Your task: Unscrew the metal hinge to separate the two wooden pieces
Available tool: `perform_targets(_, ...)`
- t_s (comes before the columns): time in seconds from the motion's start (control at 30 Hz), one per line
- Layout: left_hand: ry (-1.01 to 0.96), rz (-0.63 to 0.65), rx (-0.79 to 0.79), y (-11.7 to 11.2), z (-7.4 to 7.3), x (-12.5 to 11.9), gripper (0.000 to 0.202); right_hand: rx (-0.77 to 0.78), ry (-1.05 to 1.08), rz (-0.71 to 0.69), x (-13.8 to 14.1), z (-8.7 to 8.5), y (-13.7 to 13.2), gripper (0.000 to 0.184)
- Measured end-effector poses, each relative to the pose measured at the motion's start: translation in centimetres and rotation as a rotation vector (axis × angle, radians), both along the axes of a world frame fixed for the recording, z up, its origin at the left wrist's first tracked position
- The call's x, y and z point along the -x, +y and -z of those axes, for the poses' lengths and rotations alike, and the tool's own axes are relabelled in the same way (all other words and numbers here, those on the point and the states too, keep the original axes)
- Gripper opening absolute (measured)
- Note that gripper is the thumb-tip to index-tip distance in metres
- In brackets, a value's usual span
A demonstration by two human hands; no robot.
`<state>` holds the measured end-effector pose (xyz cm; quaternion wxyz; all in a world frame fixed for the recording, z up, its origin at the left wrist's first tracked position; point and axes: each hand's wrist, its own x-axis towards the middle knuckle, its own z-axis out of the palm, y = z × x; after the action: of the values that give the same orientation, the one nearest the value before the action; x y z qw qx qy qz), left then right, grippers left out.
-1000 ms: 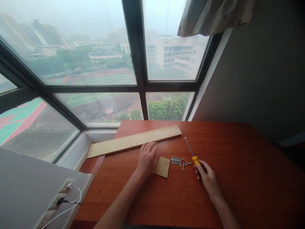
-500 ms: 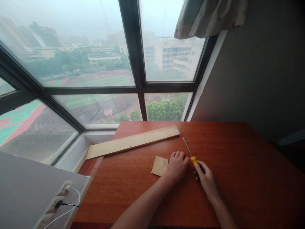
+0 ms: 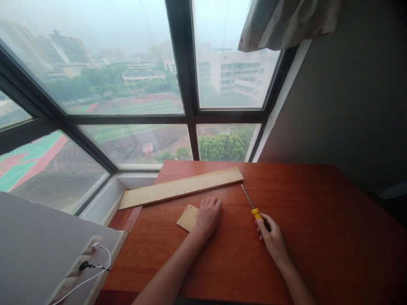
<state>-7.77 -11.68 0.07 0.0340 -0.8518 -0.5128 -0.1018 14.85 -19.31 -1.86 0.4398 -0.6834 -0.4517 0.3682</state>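
My right hand [image 3: 271,235] is wrapped round the yellow and black handle of a screwdriver [image 3: 255,212]. Its thin metal shaft points away and up to the left, above the table. Lower and to the left, my left hand [image 3: 208,216] is at the right side of a small wooden board [image 3: 188,217], its fingers curled downward. The hand covers the board's right part, and the fingertips are hidden. Small dark holes show near the small board's far edge. Beyond both hands lies a long wooden board [image 3: 181,186], slanted, with two small holes in its near edge.
The reddish-brown table [image 3: 318,212] carries all the wood. The long board's left end reaches past the table's left edge. Power sockets [image 3: 79,264] with plugged-in cables are on the low wall at left. Windows [image 3: 130,84] rise behind the table, with a curtain [image 3: 286,25] at upper right.
My left hand and the small board have moved left across the table, and the board has turned. My right hand has shifted only slightly with the screwdriver. The whole view has shifted a little.
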Motion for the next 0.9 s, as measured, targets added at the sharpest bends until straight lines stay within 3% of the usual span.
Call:
perform_targets(0.23, -0.039, -0.157, -0.044, 0.6, -0.5, 6.5, 0.016, -0.148, -0.124, -0.112, 5.4, -0.7, 2.4, 0.032)
perform_targets(0.4, -0.065, -0.196, -0.06, 1.2, -0.8, 9.9, 0.017, -0.259, -0.171, -0.225, 10.2, -1.0, 4.9, 0.039)
perform_targets(0.63, -0.001, -0.225, -0.139, 1.2, -1.4, 11.4, 0.018, -0.339, -0.234, -0.281, 15.3, -0.6, 7.6, 0.042)
perform_targets(0.9, -0.022, -0.29, -0.157, 0.8, -1.6, 12.0, 0.019, -0.378, -0.316, -0.333, 17.6, -0.5, 8.4, 0.043)
